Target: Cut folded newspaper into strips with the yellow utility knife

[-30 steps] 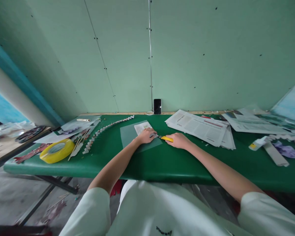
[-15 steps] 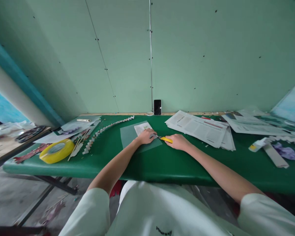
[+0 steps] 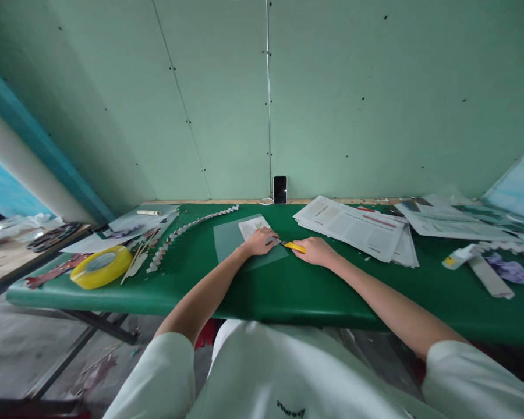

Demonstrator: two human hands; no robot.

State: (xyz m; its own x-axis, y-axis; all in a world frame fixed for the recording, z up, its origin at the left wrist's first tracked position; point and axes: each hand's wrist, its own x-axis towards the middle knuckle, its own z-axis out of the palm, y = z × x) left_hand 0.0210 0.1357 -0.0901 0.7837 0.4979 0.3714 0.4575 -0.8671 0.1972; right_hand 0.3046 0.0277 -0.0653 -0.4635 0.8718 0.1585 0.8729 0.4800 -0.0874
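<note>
My right hand point(image 3: 318, 251) is closed around a yellow utility knife point(image 3: 295, 247), its tip pointing left. Close to that tip, a curved grey piece point(image 3: 271, 239) sits at the fingertips of my left hand point(image 3: 258, 241), whose fingers are bent over it; what exactly it is I cannot make out. The left hand rests on a printed white sheet point(image 3: 248, 227), partly covering it. Beneath both is a translucent sheet point(image 3: 225, 234) lying flat on the green table point(image 3: 192, 286).
A yellow tape roll point(image 3: 100, 266), thin sticks and a folded paper chain point(image 3: 174, 237) lie on the left. Printed papers point(image 3: 353, 228), a glue bottle point(image 3: 459, 256) and a crumpled purple piece point(image 3: 504, 269) lie on the right. A phone point(image 3: 280, 190) leans against the wall.
The view has shifted very slightly. Both hands and the knife stay in nearly the same place.
</note>
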